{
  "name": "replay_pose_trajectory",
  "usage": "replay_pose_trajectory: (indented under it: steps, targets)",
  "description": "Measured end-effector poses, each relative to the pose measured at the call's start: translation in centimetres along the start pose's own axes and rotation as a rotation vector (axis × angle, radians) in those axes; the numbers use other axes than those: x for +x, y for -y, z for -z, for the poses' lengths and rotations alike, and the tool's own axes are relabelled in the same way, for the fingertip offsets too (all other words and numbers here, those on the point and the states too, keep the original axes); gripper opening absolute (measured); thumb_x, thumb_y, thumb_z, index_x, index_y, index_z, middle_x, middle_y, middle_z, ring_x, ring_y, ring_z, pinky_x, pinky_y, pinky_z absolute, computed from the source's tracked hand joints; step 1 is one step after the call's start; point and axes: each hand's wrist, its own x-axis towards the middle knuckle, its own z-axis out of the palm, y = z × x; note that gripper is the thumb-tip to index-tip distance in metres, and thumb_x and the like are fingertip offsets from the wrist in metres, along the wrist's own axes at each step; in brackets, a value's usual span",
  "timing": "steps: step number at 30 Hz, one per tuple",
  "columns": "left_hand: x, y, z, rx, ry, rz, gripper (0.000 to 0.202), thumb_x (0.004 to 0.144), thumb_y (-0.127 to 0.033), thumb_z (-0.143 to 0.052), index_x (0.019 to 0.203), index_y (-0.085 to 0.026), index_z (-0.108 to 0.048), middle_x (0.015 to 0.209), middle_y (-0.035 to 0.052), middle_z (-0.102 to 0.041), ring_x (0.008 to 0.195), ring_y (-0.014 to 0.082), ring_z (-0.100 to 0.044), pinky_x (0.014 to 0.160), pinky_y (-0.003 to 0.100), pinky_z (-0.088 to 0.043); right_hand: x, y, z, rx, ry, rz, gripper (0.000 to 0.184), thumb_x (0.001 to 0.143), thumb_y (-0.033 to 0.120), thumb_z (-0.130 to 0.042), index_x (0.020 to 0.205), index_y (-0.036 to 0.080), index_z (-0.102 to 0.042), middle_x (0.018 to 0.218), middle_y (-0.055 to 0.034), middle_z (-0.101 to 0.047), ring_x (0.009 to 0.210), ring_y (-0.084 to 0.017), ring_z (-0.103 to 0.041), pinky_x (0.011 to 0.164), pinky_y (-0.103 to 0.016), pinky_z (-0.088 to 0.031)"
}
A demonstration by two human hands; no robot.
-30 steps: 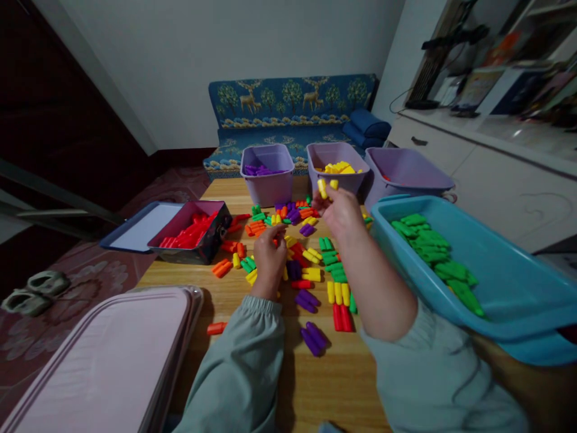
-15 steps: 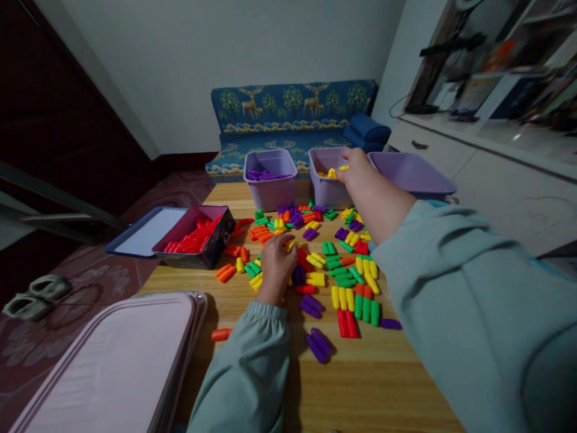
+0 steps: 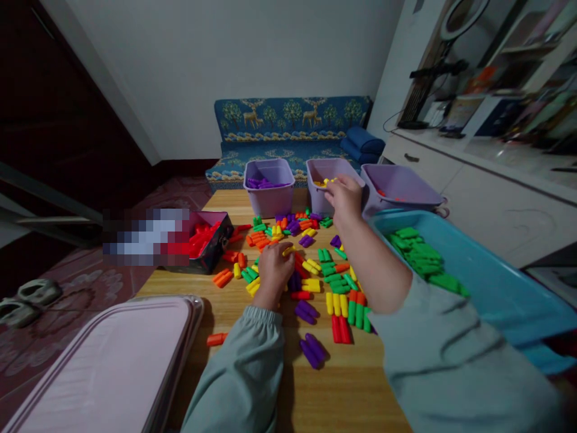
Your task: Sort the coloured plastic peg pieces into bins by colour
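My left hand is over the pile of pegs, its thumb and fingers pinched on a yellow peg. My right hand reaches to the near rim of the middle purple bin, its fingers loosely bent and slightly apart. Nothing shows between them. Inside that bin lie yellow pegs. Around my left hand, peg-shaped pieces cover the wooden table in small joined groups: green pegs, purple pegs, red pegs and orange pegs. My right forearm hides part of the pile.
A purple bin at the back left holds purple pegs; another purple bin at the right has red-orange ones. Green pegs fill part of a blue tub. A box of red pegs and pale lids are at the left.
My right hand has drawn back from over the middle bin to its near rim. The blue tub has come into view. My left hand stays over the pile, the yellow peg showing more clearly.
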Motion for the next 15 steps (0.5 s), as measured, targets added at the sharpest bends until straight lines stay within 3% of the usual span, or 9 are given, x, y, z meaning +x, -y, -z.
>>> replay_pose_trajectory:
  steps: [3,6,10,12,15]
  targets:
    - [0.0,0.0,0.0,-0.098,-0.037,0.044,0.029,0.084,-0.019,-0.057,0.108,-0.017,-0.073,0.105,0.0117,-0.074,0.095,0.0265,-0.068,0.084,0.037,-0.051,-6.0,0.0,1.5,-0.106,0.209,-0.074,0.022,0.075,0.024,-0.058,0.094,0.015,-0.066,0.089,-0.0052,-0.07,0.074,-0.015,-0.066,0.068,-0.027,-0.053]
    - [0.0,0.1,-0.2,-0.195,-0.081,0.059,0.027,0.085,-0.018,-0.056,0.107,-0.018,-0.072,0.107,0.0102,-0.074,0.097,0.0248,-0.069,0.085,0.036,-0.051,-10.0,-0.5,3.2,-0.466,0.36,-0.065,0.015,0.073,0.02,-0.064,0.086,0.017,-0.07,0.085,-0.0042,-0.073,0.074,-0.016,-0.067,0.073,-0.028,-0.052]
    - [0.2,0.2,-0.3,-0.337,-0.136,0.094,0.023,0.085,-0.021,-0.058,0.103,-0.017,-0.073,0.099,0.0094,-0.075,0.087,0.0213,-0.07,0.079,0.032,-0.052,-11.8,-1.0,4.7,-1.011,0.567,-0.056,0.037,0.066,0.025,-0.077,0.103,0.023,-0.072,0.103,-0.0048,-0.073,0.096,-0.022,-0.067,0.083,-0.032,-0.049]
    - [0.3,0.2,-0.3,-0.437,-0.158,0.113,0.023,0.086,-0.023,-0.057,0.101,-0.015,-0.072,0.094,0.0091,-0.075,0.082,0.0194,-0.069,0.076,0.03,-0.051,-11.9,-1.3,4.9,-1.14,0.668,-0.073,0.051,0.064,0.03,-0.08,0.113,0.023,-0.069,0.11,-0.0067,-0.072,0.103,-0.024,-0.065,0.085,-0.032,-0.048]
    - [0.5,0.3,-0.4,-0.568,-0.17,0.147,0.023,0.086,-0.026,-0.057,0.099,-0.013,-0.071,0.087,0.0087,-0.074,0.077,0.0181,-0.068,0.07,0.027,-0.05,-12.1,-1.7,4.7,-1.228,0.742,-0.022,0.052,0.067,0.035,-0.076,0.117,0.024,-0.068,0.115,-0.0077,-0.07,0.108,-0.026,-0.063,0.086,-0.032,-0.046]
